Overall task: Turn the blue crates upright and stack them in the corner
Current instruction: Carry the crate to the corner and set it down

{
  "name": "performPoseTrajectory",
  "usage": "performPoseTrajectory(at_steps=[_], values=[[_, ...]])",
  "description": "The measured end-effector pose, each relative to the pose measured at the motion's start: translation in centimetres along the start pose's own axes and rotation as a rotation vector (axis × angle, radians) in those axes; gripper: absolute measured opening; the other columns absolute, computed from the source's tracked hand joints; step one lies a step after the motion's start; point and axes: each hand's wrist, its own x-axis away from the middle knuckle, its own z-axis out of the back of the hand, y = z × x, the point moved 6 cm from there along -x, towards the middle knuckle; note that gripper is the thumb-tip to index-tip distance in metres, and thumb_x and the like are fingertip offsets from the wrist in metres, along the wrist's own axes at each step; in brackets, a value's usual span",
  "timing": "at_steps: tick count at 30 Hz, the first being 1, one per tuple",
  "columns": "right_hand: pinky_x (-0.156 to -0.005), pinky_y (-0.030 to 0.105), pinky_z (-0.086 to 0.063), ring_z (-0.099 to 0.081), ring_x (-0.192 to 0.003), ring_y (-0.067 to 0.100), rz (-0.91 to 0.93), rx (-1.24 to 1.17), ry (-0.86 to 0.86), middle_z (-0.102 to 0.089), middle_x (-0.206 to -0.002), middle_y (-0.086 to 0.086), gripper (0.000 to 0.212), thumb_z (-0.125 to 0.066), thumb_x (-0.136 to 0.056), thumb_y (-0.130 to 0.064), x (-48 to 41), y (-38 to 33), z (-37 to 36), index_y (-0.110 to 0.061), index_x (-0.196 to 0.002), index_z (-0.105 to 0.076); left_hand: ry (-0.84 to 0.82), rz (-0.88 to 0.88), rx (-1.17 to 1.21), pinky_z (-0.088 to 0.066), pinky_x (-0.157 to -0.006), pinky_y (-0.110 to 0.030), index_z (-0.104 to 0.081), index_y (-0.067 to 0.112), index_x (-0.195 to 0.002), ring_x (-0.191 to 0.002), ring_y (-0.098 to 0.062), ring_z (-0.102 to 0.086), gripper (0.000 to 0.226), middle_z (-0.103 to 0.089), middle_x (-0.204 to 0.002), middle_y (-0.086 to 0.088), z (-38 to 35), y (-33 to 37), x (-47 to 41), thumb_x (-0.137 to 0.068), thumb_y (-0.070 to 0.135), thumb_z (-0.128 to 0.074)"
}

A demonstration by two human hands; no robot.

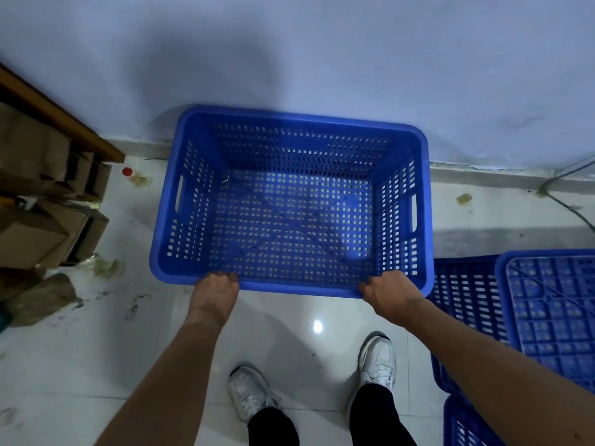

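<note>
Right up vs the far wall sits an upright blue crate, open top facing up, its far rim at or almost at the wall — can't tell if it touches. Whether its base rests on the white tiled floor or hangs just above is also unclear. Room to move: bare tile on the near side around the person's two white shoes, and a narrower strip to the left btw the crate and a pile of cardboard boxes under a wooden shelf edge. A red-capped bottle lies on the floor near the wall, left of the crate. On the right the way is tight: an upside-down blue crate with ribbed base up sits just beside the held one, w/ another blue crate below it cut off by the frame's bottom edge. A cable runs along the floor at far right, partly out of frame. Left boxes are dim and hard to make out. Left hand is curled over the crate's near rim toward its left corner, fingers hooked inside; right hand grips the same rim near the right corner, knuckles up. Both clenched on the rim.
</note>
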Motion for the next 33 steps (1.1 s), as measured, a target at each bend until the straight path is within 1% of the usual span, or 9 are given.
performPoseTrajectory(at_steps=[3,7,11,15,21,24,29,31,33], values=[[-0.070,0.034,-0.042,-0.066,-0.097,0.026,-0.011,-0.045,0.020,-0.067,-0.114,0.003,0.028,-0.039,-0.101,-0.021,-0.1,-0.2,0.5,-0.016,-0.123,-0.058,-0.026,0.026,0.030,-0.054,-0.091,-0.035,-0.048,0.012,-0.130,-0.109,-0.023,-0.063,0.037,-0.062,-0.123,-0.008,-0.6,-0.5,0.0,-0.093,0.010,-0.055],[-0.078,0.037,-0.048,-0.065,-0.099,0.027,-0.052,-0.112,0.024,-0.064,-0.117,0.005,0.029,-0.041,-0.101,-0.021,0.5,0.0,0.4,-0.015,-0.126,-0.054,-0.037,0.083,0.175,-0.049,-0.093,-0.031,-0.055,0.017,-0.125,-0.111,-0.021,-0.062,0.031,-0.065,-0.121,-0.004,-1.0,-1.5,-0.2,-0.095,0.016,-0.058],[-0.069,0.034,-0.039,-0.065,-0.100,0.027,-0.133,-0.105,-0.014,-0.062,-0.120,0.007,0.031,-0.041,-0.101,-0.020,0.7,0.2,1.0,-0.015,-0.130,-0.050,-0.021,0.087,0.413,-0.048,-0.096,-0.034,-0.052,0.020,-0.133,-0.114,-0.022,-0.059,0.036,-0.062,-0.126,-0.003,-1.1,-3.5,0.5,-0.098,0.028,-0.054],[-0.068,0.034,-0.038,-0.065,-0.100,0.027,-0.184,-0.141,-0.008,-0.063,-0.119,0.008,0.033,-0.039,-0.101,-0.019,1.8,1.4,3.4,-0.015,-0.132,-0.049,-0.019,0.077,0.564,-0.043,-0.101,-0.036,-0.047,0.018,-0.140,-0.121,-0.026,-0.055,0.042,-0.059,-0.134,-0.006,1.7,-4.8,3.3,-0.101,0.033,-0.050],[-0.077,0.036,-0.049,-0.065,-0.104,0.030,-0.188,-0.293,0.031,-0.066,-0.119,0.006,0.038,-0.040,-0.098,-0.019,9.4,4.1,9.1,-0.020,-0.134,-0.053,-0.048,0.025,0.657,-0.044,-0.098,-0.039,-0.047,0.019,-0.142,-0.121,-0.030,-0.055,0.043,-0.061,-0.130,-0.011,12.2,-3.9,9.5,-0.103,0.037,-0.044],[-0.077,0.035,-0.045,-0.063,-0.107,0.031,-0.207,-0.392,-0.022,-0.064,-0.125,0.008,0.043,-0.037,-0.098,-0.018,16.0,5.5,12.2,-0.023,-0.141,-0.046,-0.060,-0.044,0.646,-0.043,-0.099,-0.041,-0.040,0.021,-0.148,-0.123,-0.031,-0.054,0.048,-0.060,-0.133,-0.012,19.4,-2.3,15.0,-0.104,0.039,-0.041],[-0.080,0.036,-0.047,-0.063,-0.105,0.030,-0.299,-0.542,-0.013,-0.064,-0.122,0.009,0.042,-0.041,-0.097,-0.021,26.9,9.2,16.9,-0.022,-0.138,-0.046,0.056,-0.119,0.632,-0.044,-0.097,-0.042,-0.039,0.022,-0.149,-0.119,-0.033,-0.057,0.048,-0.063,-0.128,-0.014,31.5,-1.1,23.3,-0.103,0.038,-0.043],[-0.080,0.036,-0.046,-0.062,-0.109,0.031,-0.345,-0.564,0.018,-0.063,-0.123,0.011,0.042,-0.041,-0.097,-0.020,30.9,10.9,18.5,-0.020,-0.139,-0.047,0.103,-0.149,0.631,-0.044,-0.096,-0.042,-0.042,0.021,-0.147,-0.120,-0.034,-0.057,0.048,-0.063,-0.130,-0.014,35.7,-0.9,25.5,-0.102,0.037,-0.045],[-0.086,0.037,-0.047,-0.060,-0.115,0.031,-0.400,-0.604,0.038,-0.062,-0.128,0.013,0.042,-0.040,-0.097,-0.020,34.5,12.2,19.6,-0.020,-0.139,-0.047,0.123,-0.166,0.619,-0.043,-0.098,-0.042,-0.043,0.020,-0.146,-0.122,-0.035,-0.055,0.048,-0.061,-0.133,-0.015,39.5,-0.6,27.4,-0.102,0.037,-0.046]])
